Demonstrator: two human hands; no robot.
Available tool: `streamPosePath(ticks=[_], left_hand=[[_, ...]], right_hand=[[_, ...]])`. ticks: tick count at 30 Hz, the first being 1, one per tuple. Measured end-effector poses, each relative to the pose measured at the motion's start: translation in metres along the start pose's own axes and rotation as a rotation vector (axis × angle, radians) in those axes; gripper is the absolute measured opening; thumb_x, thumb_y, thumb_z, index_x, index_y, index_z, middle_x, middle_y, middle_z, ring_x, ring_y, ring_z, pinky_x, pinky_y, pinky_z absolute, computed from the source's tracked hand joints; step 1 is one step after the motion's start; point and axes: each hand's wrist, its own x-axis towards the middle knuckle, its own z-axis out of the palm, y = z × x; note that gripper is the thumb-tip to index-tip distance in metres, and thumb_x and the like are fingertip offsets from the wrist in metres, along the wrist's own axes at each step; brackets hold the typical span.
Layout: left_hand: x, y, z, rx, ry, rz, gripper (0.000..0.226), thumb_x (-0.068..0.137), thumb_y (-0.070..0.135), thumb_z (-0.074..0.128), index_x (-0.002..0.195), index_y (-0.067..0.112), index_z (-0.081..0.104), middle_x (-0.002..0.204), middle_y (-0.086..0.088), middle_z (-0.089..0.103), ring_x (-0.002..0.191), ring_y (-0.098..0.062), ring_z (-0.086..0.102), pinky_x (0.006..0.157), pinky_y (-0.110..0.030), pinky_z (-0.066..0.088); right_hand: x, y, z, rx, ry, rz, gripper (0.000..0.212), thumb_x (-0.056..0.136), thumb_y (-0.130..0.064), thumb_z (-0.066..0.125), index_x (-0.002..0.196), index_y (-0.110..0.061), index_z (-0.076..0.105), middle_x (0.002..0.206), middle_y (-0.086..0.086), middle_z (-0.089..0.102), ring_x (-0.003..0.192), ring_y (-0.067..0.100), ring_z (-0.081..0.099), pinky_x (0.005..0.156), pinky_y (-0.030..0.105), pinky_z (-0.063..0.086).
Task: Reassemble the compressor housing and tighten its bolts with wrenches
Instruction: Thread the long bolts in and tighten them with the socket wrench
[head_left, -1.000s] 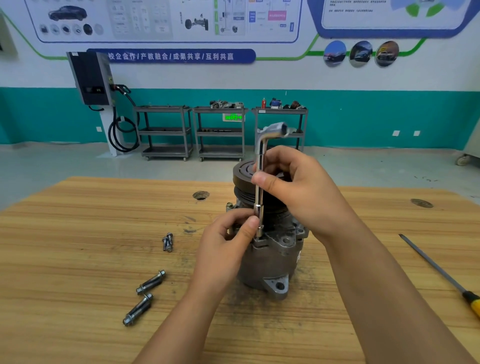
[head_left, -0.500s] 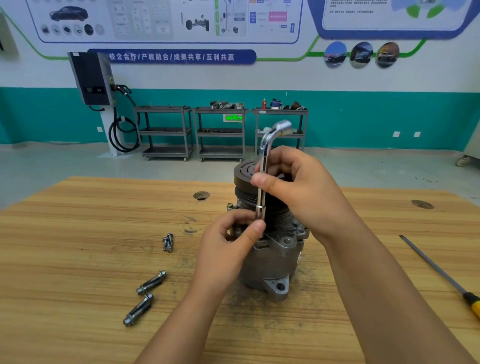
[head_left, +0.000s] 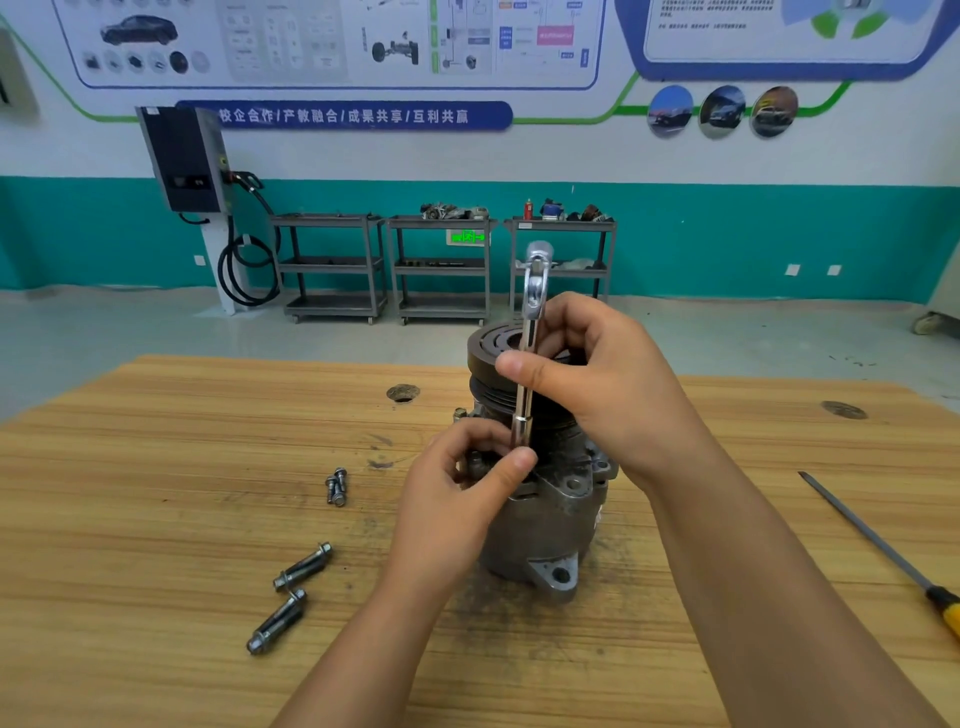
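Note:
A grey compressor (head_left: 550, 525) with a black pulley on top stands upright on the wooden table (head_left: 156, 519). A chrome L-shaped socket wrench (head_left: 531, 332) stands vertical on the housing's upper left flange. My right hand (head_left: 597, 384) grips the wrench shaft between thumb and fingers. My left hand (head_left: 462, 493) pinches the wrench's lower end at the flange, hiding the bolt under it.
Two long bolts (head_left: 291, 597) lie at the front left of the table and two short bolts (head_left: 336, 486) lie further back. A yellow-handled screwdriver (head_left: 883, 551) lies at the right edge. Metal carts stand behind the table.
The wrench's bent top arm has swung round from pointing right to pointing towards the camera, as my right hand turned the shaft. My left hand stayed at the lower end.

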Motion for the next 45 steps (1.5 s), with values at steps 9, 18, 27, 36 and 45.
streamPosePath(ticks=[9, 18, 27, 36, 45], left_hand=[[0.0004, -0.0009, -0.0001, 0.009, -0.003, -0.005, 0.015, 0.08, 0.038, 0.06, 0.083, 0.031, 0.073, 0.089, 0.007, 0.07, 0.096, -0.02, 0.06, 0.082, -0.038, 0.048], [0.0014, -0.0025, -0.0019, 0.007, 0.003, -0.038, 0.018, 0.086, 0.02, 0.062, 0.079, 0.033, 0.072, 0.089, 0.005, 0.069, 0.09, -0.014, 0.061, 0.081, -0.031, 0.047], [0.0, 0.0017, -0.0017, 0.002, 0.004, -0.024, 0.009, 0.074, 0.031, 0.071, 0.078, 0.038, 0.069, 0.082, 0.012, 0.068, 0.072, 0.003, 0.058, 0.065, -0.011, 0.041], [-0.0017, 0.0015, -0.0005, 0.03, -0.001, 0.018, 0.02, 0.076, 0.045, 0.055, 0.084, 0.038, 0.072, 0.09, 0.01, 0.07, 0.094, -0.009, 0.06, 0.082, -0.028, 0.046], [0.0005, -0.0042, -0.0005, 0.02, 0.014, -0.035, 0.018, 0.088, 0.023, 0.06, 0.082, 0.035, 0.071, 0.093, 0.002, 0.068, 0.094, -0.014, 0.06, 0.081, -0.03, 0.044]], right_hand=[[-0.0008, -0.0037, -0.0064, 0.034, -0.094, 0.042, 0.017, 0.093, -0.009, 0.054, 0.091, -0.025, 0.061, 0.079, -0.007, 0.071, 0.085, 0.002, 0.065, 0.079, 0.016, 0.05], [-0.001, -0.0021, -0.0014, 0.01, -0.031, 0.03, 0.006, 0.087, -0.02, 0.064, 0.091, -0.025, 0.064, 0.084, -0.005, 0.069, 0.084, 0.002, 0.063, 0.079, 0.025, 0.053], [-0.0008, 0.0018, 0.001, -0.018, 0.056, 0.012, 0.016, 0.078, -0.02, 0.074, 0.081, -0.022, 0.059, 0.07, -0.012, 0.058, 0.069, 0.003, 0.056, 0.065, 0.019, 0.049], [-0.0009, -0.002, -0.0024, 0.007, -0.036, 0.018, 0.014, 0.088, -0.013, 0.063, 0.086, -0.027, 0.062, 0.075, -0.006, 0.066, 0.075, -0.001, 0.062, 0.071, 0.013, 0.049], [-0.0012, -0.0014, -0.0047, 0.058, -0.07, 0.038, 0.011, 0.089, -0.018, 0.057, 0.094, -0.026, 0.063, 0.089, -0.005, 0.072, 0.092, 0.005, 0.065, 0.085, 0.022, 0.051]])
